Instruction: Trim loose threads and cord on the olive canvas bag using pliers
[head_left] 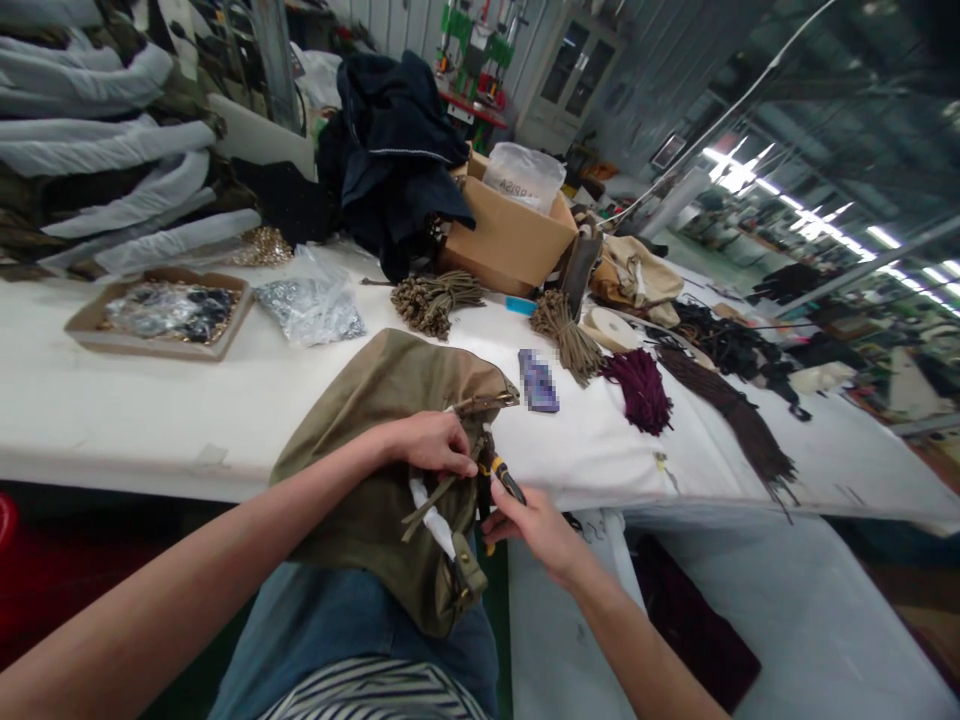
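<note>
An olive garment [390, 400] is draped over the edge of the table [112, 410] and down onto the lap. Its fabric beside a tan cord [429, 503] is pinched in the closed grip of the left hand [431, 442]. A yellow-and-black-handled tool [504, 480] is clasped in the closed grip of the right hand [536, 525], its tip brought close to the left fingers. The work is judged to be under way: the cord ends hang loose, and no finished part can be made out.
</note>
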